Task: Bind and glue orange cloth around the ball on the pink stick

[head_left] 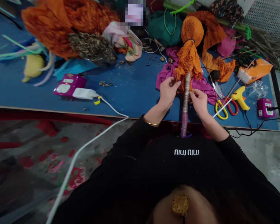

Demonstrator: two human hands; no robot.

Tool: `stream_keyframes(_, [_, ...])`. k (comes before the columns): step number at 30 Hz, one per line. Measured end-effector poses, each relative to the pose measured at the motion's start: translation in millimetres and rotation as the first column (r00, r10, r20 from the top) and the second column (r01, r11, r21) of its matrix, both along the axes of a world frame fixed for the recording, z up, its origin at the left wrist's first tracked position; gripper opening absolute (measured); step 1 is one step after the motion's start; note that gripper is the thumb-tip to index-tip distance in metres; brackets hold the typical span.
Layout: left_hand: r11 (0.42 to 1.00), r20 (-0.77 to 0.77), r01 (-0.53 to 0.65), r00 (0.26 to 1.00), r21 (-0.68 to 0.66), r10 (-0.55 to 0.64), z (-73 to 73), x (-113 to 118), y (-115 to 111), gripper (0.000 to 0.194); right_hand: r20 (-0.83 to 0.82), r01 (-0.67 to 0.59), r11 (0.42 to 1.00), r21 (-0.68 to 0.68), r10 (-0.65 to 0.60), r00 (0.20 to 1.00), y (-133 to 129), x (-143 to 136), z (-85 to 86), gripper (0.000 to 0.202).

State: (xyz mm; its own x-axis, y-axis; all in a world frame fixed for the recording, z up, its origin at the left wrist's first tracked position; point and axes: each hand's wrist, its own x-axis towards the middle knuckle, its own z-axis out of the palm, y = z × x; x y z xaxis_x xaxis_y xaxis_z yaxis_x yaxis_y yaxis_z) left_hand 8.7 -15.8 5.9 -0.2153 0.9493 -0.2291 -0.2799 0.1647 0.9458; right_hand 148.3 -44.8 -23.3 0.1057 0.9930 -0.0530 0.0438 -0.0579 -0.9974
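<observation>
A wrapped stick [186, 96] runs from the front of my body up under an orange printed cloth [189, 59], which hangs below a round orange cloth ball [192, 28] tied at its neck. On the left side of the stick, my left hand [168, 91] has thumb and fingers closed on the edge of the orange cloth. My right hand [199, 100] pinches the cloth's lower edge just right of the stick; its fingertips are partly hidden. Beneath lies a magenta cloth [207, 90] on the blue table [130, 90].
Scissors [224, 105] and a yellow glue gun [241, 97] lie to the right, near a purple socket block [265, 108]. Another socket block [70, 84] with a white cable sits left. Orange cloth [67, 25] and a bag of dried leaves [92, 48] are piled behind.
</observation>
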Motion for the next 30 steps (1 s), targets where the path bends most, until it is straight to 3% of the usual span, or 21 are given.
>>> stream_keyframes(2, [0.994, 0.017, -0.106, 0.994, 0.010, 0.106, 0.8, 1, 1, 0.012, 0.006, 0.009, 1.000, 0.011, -0.009, 1.000, -1, 0, 0.8, 0.024])
stream_keyframes(4, [0.995, 0.081, -0.093, 0.992, -0.046, 0.097, 0.7, 2, -3, 0.010, 0.004, 0.012, 1.000, 0.022, -0.012, 1.000, -1, -1, 1.4, 0.024])
stream_keyframes(9, [0.973, 0.096, 0.204, 0.976, -0.109, -0.194, -6.3, 1, -17, 0.022, 0.003, -0.008, 0.998, 0.061, 0.008, 1.000, -1, -1, -0.4, 0.026])
stream_keyframes(13, [0.931, 0.063, 0.315, 0.949, -0.187, -0.308, -10.8, -7, -9, 0.036, 0.011, -0.016, 0.998, 0.057, 0.015, 1.000, -1, 0, -2.7, 0.024])
stream_keyframes(16, [0.970, -0.046, 0.213, 0.974, -0.120, -0.220, -9.2, -6, -4, 0.030, 0.019, -0.017, 0.998, 0.060, 0.016, 1.000, -2, 1, -2.9, 0.024])
stream_keyframes(20, [0.991, -0.194, 0.058, 0.980, 0.124, -0.033, -4.9, 5, -10, 0.027, 0.085, -0.011, 0.995, 0.100, 0.002, 0.996, -3, 2, -2.0, 0.025])
stream_keyframes(23, [0.968, -0.302, 0.093, 0.953, 0.234, -0.018, -4.6, 12, -20, 0.020, 0.125, 0.038, 0.989, 0.143, -0.057, 0.991, -3, 3, 0.1, 0.022])
stream_keyframes(30, [0.953, -0.432, 0.235, 0.892, 0.190, -0.134, -9.7, 11, -37, 0.017, 0.003, 0.114, 0.985, 0.129, -0.116, 0.993, -12, 1, 7.4, 0.012])
